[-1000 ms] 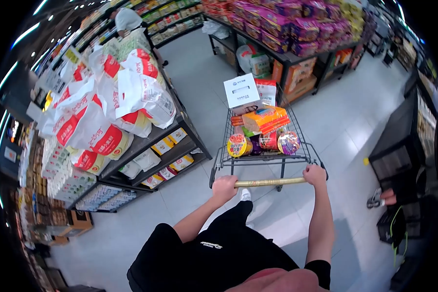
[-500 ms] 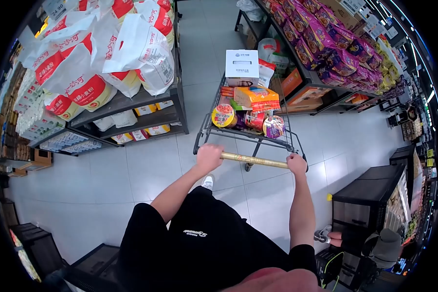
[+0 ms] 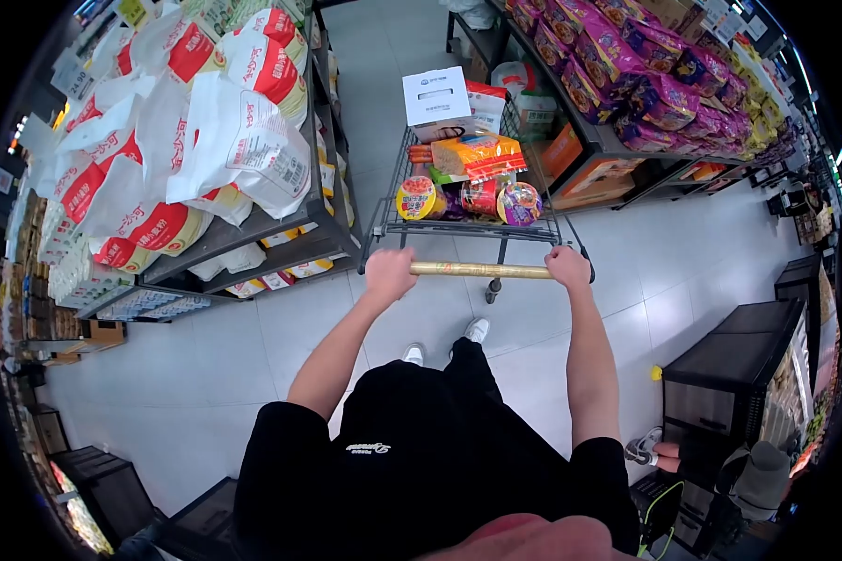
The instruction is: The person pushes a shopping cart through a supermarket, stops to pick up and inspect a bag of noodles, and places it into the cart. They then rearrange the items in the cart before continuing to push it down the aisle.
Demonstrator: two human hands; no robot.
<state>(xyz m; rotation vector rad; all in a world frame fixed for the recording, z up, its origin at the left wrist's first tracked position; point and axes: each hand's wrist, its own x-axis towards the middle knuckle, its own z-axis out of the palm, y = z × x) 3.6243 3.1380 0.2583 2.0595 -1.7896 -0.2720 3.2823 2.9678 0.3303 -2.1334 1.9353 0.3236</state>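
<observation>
Both of my hands are wrapped round the gold handle (image 3: 482, 270) of a wire shopping cart (image 3: 458, 228). My left hand (image 3: 390, 273) grips the handle's left end; my right hand (image 3: 569, 267) grips the right end. Inside the cart, a white box (image 3: 438, 98) stands at the far end beside a red and white packet (image 3: 486, 105). Nearer me lies an orange packet (image 3: 478, 156). A yellow-lidded instant noodle cup (image 3: 421, 197), a red cup (image 3: 480, 196) and a purple-lidded cup (image 3: 519, 204) sit along the near side.
White and red flour sacks (image 3: 248, 150) fill a dark shelf (image 3: 253, 248) at the left. Purple snack packets (image 3: 608, 56) are heaped on a rack (image 3: 617, 136) at the right. A dark cabinet (image 3: 720, 374) and another person's shoe (image 3: 644, 447) are at lower right. Tiled floor (image 3: 225, 365) lies around.
The cart and handle have turned slightly, the handle now nearly level in view. My feet have stepped, and both shoes now show. My hands keep their grip.
</observation>
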